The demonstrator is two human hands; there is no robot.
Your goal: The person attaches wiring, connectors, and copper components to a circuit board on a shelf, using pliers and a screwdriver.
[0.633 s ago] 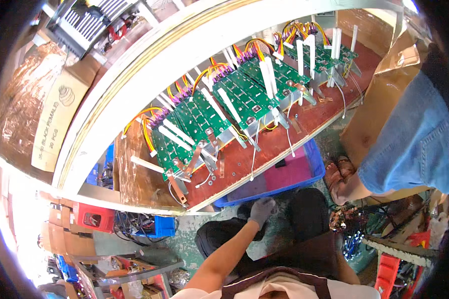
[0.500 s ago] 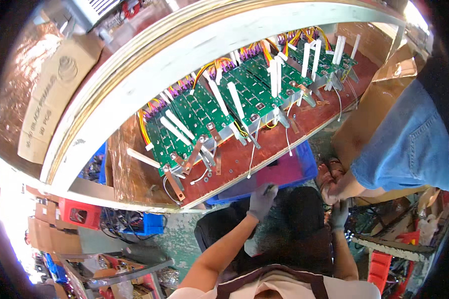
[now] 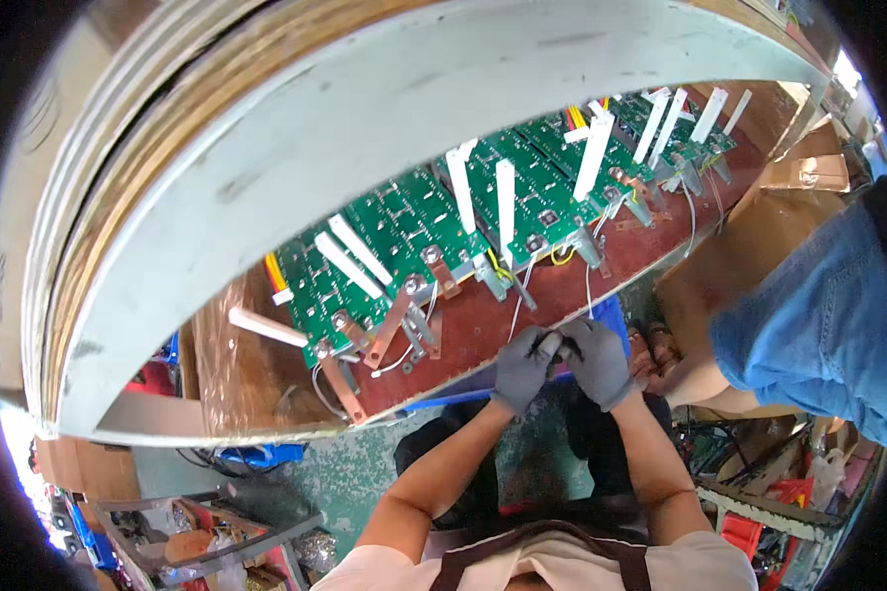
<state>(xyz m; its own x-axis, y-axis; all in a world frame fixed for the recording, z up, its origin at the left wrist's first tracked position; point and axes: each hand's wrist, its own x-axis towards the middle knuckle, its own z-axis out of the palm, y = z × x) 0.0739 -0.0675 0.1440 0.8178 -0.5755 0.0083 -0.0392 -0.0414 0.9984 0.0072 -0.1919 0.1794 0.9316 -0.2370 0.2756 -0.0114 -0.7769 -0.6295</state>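
My left hand [image 3: 522,372] and my right hand [image 3: 597,366], both in grey gloves, meet just off the front edge of the reddish-brown board [image 3: 478,330]. The fingers of both are closed and pressed together at the tips. Something small and dark seems to be between them, too small and covered to name. Beyond my hands stands a row of green circuit boards [image 3: 404,222]. White strips [image 3: 506,202] stick up from them, and copper bars [image 3: 391,325] and thin white wires [image 3: 524,295] come off their front side.
A curved, pale-edged shelf [image 3: 365,98] overhangs the boards. At right stands a person in blue denim [image 3: 808,335] beside a cardboard box [image 3: 719,256]. A blue bin [image 3: 611,313] sits below the board's edge. Metal-framed racks [image 3: 237,552] with parts flank me on the left.
My right hand has come up from low on the right to meet my left hand. My left hand has moved slightly up and right. My view has leaned closer to the boards.
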